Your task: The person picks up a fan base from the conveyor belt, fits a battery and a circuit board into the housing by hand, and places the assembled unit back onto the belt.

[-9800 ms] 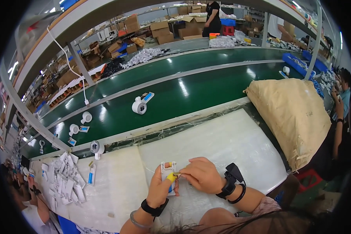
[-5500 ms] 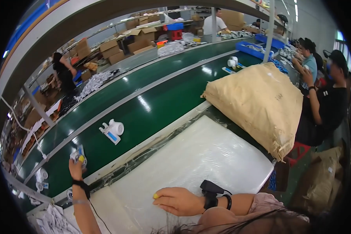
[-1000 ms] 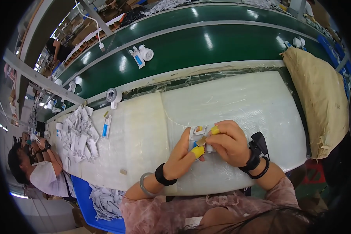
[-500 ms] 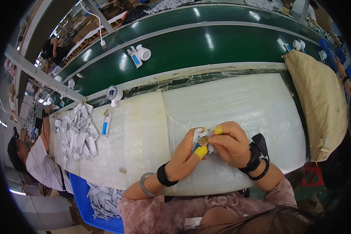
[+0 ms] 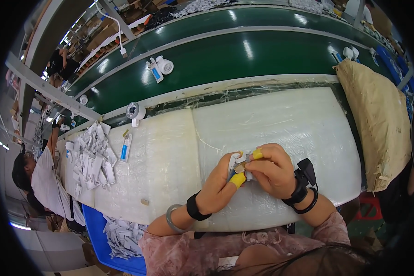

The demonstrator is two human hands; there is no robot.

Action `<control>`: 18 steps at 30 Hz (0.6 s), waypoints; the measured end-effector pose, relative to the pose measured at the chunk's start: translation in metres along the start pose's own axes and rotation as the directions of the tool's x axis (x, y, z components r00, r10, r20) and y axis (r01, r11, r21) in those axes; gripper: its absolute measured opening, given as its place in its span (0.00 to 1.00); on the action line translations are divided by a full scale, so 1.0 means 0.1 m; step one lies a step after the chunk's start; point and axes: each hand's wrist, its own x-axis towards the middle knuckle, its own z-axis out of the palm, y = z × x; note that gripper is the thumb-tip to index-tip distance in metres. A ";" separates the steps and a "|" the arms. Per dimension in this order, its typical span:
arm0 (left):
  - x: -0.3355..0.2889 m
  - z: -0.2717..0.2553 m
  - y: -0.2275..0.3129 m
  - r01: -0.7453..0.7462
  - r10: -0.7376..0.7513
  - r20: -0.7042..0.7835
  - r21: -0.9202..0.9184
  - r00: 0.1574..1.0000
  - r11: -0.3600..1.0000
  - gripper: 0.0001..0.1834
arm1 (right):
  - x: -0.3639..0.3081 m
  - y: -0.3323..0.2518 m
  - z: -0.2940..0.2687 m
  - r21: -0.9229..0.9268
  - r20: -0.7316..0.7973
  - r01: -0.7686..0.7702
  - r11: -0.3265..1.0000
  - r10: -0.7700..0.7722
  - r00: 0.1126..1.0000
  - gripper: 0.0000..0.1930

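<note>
My left hand [image 5: 220, 184], with yellow tape on its thumb, is closed around a small white and blue plastic part [image 5: 237, 158] above the plastic-wrapped worktop [image 5: 280, 119]. A small tan piece [image 5: 240, 168] lies against that part, between my hands. My right hand [image 5: 273, 172], its forefinger taped yellow, pinches at the part's right side. Its fingertips hide what exactly they grip, and some of the part is covered by my fingers.
At left on the worktop lie a pile of white plastic pieces [image 5: 93, 156], a white-blue piece [image 5: 126, 146] and a round white device [image 5: 134, 111]. A blue bin [image 5: 93, 230] stands below. Beyond runs a green conveyor [image 5: 207, 57]; a brown sack [image 5: 375, 124] bounds the right. A co-worker [image 5: 46, 177] sits left.
My hands stay nearly in place, with the tan piece shifting slightly between them. The white and blue device on the conveyor has moved a little left. The co-worker at left has changed posture.
</note>
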 end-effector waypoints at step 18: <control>0.02 0.04 0.02 -0.029 0.022 -0.046 -0.154 0.999 0.988 0.23 | 0.00 -0.05 0.00 -0.017 0.024 -0.077 0.997 0.077 0.997 0.13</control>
